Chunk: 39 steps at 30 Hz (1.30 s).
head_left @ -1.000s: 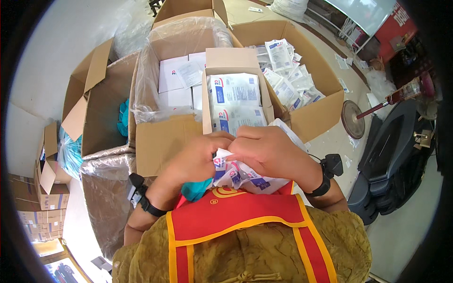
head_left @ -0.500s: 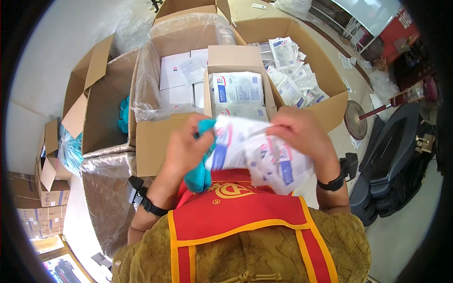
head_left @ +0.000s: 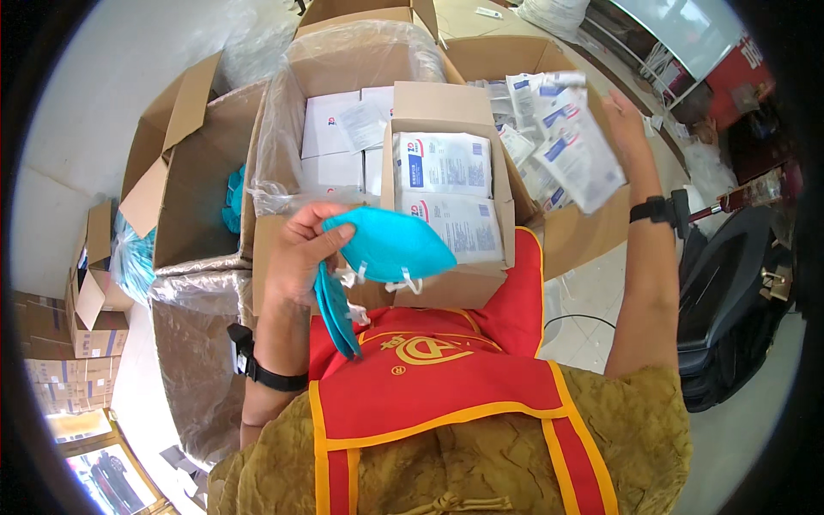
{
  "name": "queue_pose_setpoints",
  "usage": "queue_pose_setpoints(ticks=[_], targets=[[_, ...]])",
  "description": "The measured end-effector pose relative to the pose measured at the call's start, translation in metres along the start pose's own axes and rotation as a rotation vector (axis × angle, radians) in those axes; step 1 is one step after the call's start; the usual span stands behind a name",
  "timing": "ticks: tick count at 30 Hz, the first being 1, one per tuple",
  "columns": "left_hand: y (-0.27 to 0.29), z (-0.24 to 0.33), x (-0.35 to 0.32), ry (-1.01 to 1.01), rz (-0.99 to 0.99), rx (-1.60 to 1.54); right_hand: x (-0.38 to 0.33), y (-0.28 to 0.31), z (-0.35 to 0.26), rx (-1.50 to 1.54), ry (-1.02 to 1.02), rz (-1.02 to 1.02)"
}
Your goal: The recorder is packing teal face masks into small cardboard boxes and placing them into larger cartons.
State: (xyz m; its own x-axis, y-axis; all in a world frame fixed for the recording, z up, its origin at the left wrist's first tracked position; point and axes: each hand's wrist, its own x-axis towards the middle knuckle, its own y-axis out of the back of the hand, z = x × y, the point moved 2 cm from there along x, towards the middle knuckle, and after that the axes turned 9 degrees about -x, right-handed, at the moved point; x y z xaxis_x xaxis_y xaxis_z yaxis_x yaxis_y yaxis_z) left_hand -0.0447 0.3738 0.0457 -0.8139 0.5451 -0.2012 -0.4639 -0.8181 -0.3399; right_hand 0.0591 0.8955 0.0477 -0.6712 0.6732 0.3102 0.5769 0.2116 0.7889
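My left hand (head_left: 302, 249) pinches several teal folded face masks (head_left: 390, 245) with white straps; one spreads out to the right, and others hang below the fingers. The right hand (head_left: 627, 124) is stretched out over the right side of the big cardboard box (head_left: 592, 232), its fingers apart. Beside it, white printed pouches (head_left: 579, 150) are slightly smeared by motion above the box, apart from the hand. More pouches (head_left: 519, 146) lie heaped inside. Straight ahead, a small open carton (head_left: 442, 94) contains flat printed packs (head_left: 446, 167).
A plastic-lined box (head_left: 287, 112) holds white cartons (head_left: 333, 124) at the centre back. On the left stands another tall box (head_left: 197, 197) with teal masks (head_left: 233, 202) inside. Stacked cartons (head_left: 73, 378) stand far left. A black padded seat (head_left: 725, 300) is at right.
My right hand has swung right and forward from my chest to the big box and let go of the pouches. The left hand has shifted slightly left, keeping the teal masks.
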Motion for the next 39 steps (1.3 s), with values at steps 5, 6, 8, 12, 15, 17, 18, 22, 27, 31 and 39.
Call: queue_pose_setpoints(ticks=[5,6,8,12,15,17,18,22,27,31,39], targets=[[0.003,-0.03,-0.009,0.157,-0.052,-0.187,-0.093,-0.081,-0.105,0.276,0.205,-0.543],[-0.001,-0.032,-0.01,0.141,0.016,-0.164,-0.121,-0.099,-0.127,0.239,0.358,-0.525],[-0.006,-0.035,-0.007,0.122,-0.007,-0.162,-0.157,-0.135,-0.144,0.137,0.665,-0.416],[-0.011,-0.029,-0.009,-0.007,0.047,-0.13,-0.179,-0.158,-0.16,0.027,0.627,-0.412],[-0.001,-0.03,-0.003,-0.036,0.122,-0.241,-0.172,-0.147,-0.166,0.034,0.627,-0.484],[0.008,-0.026,0.011,-0.069,0.144,-0.028,-0.171,-0.115,-0.183,0.126,0.539,-0.558],[0.01,-0.023,0.018,-0.094,0.151,0.19,-0.173,-0.103,-0.189,0.119,0.536,-0.554],[-0.032,-0.012,0.026,-0.416,-0.028,0.561,-0.185,-0.061,-0.219,0.211,0.692,-0.494],[-0.049,-0.015,0.02,-0.202,-0.284,0.303,-0.198,-0.029,-0.24,0.261,0.717,-0.482],[-0.054,-0.013,0.007,-0.069,-0.237,0.182,-0.208,-0.025,-0.249,0.242,0.821,-0.353],[-0.054,-0.036,0.01,0.142,0.044,-0.157,-0.247,-0.007,-0.262,-0.063,1.051,-0.133]])
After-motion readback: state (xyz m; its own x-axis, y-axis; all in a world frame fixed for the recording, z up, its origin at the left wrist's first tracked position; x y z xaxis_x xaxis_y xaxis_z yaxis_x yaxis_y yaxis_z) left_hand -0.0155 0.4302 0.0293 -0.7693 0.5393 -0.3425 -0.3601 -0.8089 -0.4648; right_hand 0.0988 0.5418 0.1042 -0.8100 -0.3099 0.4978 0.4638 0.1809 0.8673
